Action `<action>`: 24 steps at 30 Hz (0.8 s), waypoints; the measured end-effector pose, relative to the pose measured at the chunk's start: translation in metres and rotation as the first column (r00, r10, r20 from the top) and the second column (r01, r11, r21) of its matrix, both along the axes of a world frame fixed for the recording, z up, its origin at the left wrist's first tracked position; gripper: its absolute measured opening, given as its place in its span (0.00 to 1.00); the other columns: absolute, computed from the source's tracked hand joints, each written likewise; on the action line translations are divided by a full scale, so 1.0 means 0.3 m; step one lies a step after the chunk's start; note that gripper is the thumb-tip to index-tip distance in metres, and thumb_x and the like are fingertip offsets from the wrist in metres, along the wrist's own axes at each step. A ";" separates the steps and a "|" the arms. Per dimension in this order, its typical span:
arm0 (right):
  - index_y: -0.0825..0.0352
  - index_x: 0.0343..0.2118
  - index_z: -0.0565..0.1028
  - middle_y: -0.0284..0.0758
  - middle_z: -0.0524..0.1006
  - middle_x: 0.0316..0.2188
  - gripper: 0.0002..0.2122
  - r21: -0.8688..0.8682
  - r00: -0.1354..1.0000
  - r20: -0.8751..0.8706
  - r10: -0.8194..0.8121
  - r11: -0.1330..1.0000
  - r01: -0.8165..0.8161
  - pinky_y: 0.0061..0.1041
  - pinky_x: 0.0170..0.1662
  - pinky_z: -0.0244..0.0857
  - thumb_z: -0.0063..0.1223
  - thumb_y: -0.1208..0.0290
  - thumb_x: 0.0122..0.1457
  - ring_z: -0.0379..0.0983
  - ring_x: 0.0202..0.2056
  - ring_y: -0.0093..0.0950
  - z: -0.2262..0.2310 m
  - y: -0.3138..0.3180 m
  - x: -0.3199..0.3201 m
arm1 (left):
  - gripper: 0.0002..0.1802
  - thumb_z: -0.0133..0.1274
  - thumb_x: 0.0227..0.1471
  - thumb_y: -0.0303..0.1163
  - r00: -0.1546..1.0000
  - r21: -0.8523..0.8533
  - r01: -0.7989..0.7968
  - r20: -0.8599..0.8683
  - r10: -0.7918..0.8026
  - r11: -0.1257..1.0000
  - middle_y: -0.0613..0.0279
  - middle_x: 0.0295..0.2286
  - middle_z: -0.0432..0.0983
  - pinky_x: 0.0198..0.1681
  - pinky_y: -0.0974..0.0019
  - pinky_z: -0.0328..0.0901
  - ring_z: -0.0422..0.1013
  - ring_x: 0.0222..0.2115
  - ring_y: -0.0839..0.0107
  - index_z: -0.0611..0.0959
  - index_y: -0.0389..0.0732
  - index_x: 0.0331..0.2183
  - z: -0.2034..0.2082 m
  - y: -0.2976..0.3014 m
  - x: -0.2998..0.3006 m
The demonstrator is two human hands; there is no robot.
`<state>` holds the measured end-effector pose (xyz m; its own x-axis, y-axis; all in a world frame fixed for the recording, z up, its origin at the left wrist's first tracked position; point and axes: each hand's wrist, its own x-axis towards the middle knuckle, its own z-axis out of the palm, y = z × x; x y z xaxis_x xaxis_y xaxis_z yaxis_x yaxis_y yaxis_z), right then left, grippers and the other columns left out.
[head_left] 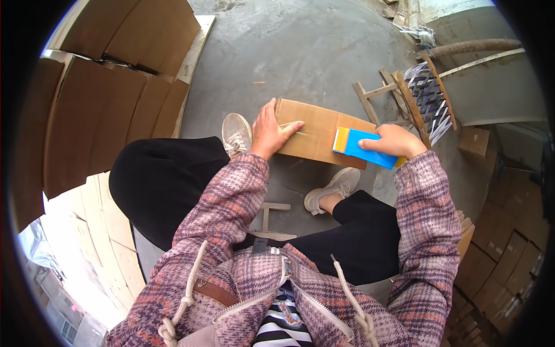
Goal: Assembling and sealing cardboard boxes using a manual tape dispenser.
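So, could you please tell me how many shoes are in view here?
2. One pale shoe sits just left of the left hand on the cardboard box; the other shoe is below the box, nearer the right knee.

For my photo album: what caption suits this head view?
Seated person's left hand steadies a flat cardboard box while the right hand presses a blue scraper on it.

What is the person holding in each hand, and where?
The right hand grips a blue scraper by its right end. The left hand presses flat on the cardboard box, near its left end.
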<state>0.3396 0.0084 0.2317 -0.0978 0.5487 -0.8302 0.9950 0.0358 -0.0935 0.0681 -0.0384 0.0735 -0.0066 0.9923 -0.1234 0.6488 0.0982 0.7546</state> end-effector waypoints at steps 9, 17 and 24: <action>0.78 0.34 0.76 0.53 0.76 0.30 0.35 0.060 0.999 -0.033 -0.007 0.998 0.009 0.34 0.38 0.67 0.49 0.40 0.46 0.75 0.33 0.43 -0.004 -0.020 -0.005 | 0.30 0.46 0.55 0.50 0.962 -0.033 -0.104 0.250 0.109 0.994 0.41 0.44 0.68 0.50 0.58 0.60 0.64 0.48 0.49 0.71 0.32 0.47 -0.059 0.026 -0.017; 0.78 0.32 0.77 0.52 0.76 0.29 0.34 0.042 0.996 -0.083 -0.025 0.999 0.029 0.33 0.36 0.67 0.50 0.41 0.45 0.75 0.31 0.42 -0.015 -0.010 0.004 | 0.25 0.37 0.60 0.44 0.942 0.214 -0.301 -0.088 0.325 0.929 0.40 0.48 0.64 0.53 0.55 0.56 0.60 0.51 0.46 0.72 0.32 0.45 -0.019 0.018 0.017; 0.76 0.33 0.77 0.53 0.76 0.30 0.34 0.044 0.998 -0.068 -0.011 0.999 0.014 0.34 0.38 0.67 0.50 0.41 0.44 0.75 0.33 0.43 -0.008 -0.008 0.005 | 0.26 0.43 0.58 0.45 0.955 -0.099 -0.264 0.110 0.275 0.959 0.40 0.41 0.71 0.46 0.57 0.62 0.68 0.43 0.49 0.72 0.29 0.43 -0.016 -0.085 0.040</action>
<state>0.3412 0.0060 0.2292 -0.1458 0.5867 -0.7966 0.9868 0.0287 -0.1595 0.0800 -0.0639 0.0688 -0.2523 0.9420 -0.2215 0.4937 0.3222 0.8077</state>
